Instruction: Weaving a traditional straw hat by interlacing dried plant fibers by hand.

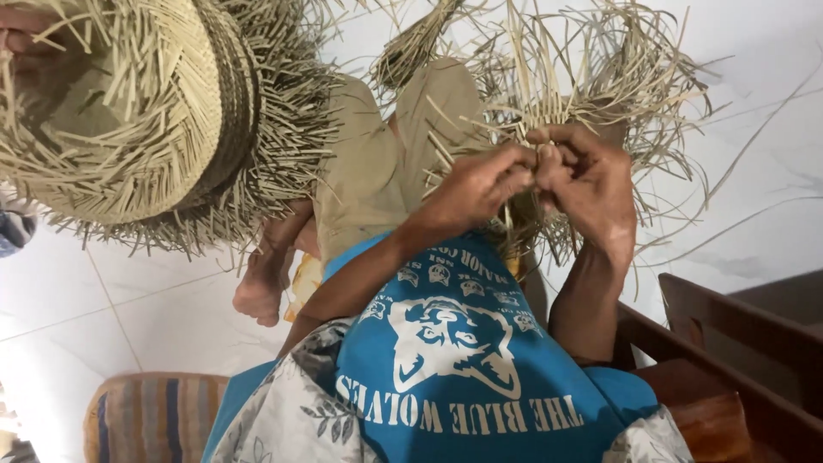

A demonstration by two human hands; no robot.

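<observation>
Straw strips (549, 94) sit pinched between our two hands, left hand (476, 184) and right hand (591, 184) touching. A woven straw hat (146, 111) hangs far off to the left hand's side.

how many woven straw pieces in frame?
2. A hat-shaped straw piece at upper left, touched by neither hand. A second straw piece at top centre-right, worked by the left hand and right hand. More may lie outside the frame.

You have two hands, left (476, 184) and right (591, 184), two straw weavings (591, 77) (146, 111), one striped cushion (154, 416) and one wooden chair (729, 360).
</observation>
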